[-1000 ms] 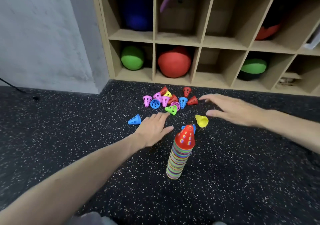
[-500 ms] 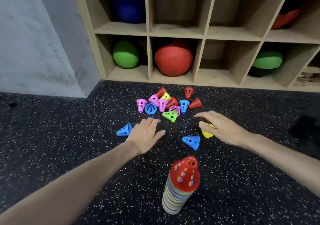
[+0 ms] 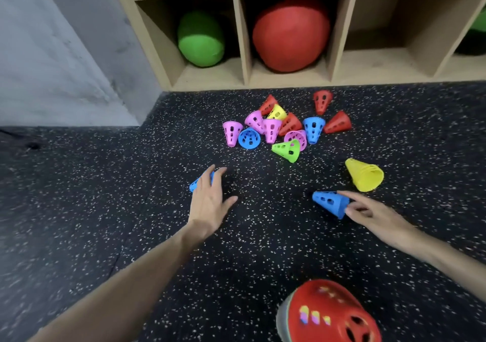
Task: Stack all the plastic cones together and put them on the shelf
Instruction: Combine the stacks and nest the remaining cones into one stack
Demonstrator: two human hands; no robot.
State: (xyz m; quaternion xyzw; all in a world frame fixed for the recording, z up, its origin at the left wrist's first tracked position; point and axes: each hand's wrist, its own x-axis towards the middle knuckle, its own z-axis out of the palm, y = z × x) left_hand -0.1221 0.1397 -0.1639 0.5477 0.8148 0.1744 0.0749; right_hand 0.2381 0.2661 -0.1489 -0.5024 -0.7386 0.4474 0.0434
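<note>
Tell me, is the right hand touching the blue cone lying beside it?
Touching. The head view shows the right hand with fingertips against the wide rim of the blue cone, with no floor visible between them.

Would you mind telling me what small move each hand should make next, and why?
Probably close both hands: the left hand lies open over one blue cone, and the right hand's fingers touch another blue cone's wide end. Both cones lie loose, away from the stack.

We see two bare forearms, with no sleeve, glove, watch or ring visible. The left hand (image 3: 210,205) and right hand (image 3: 376,216) are uncovered; the fingers (image 3: 353,197) are slender, and the wrists carry no band or marking.
</note>
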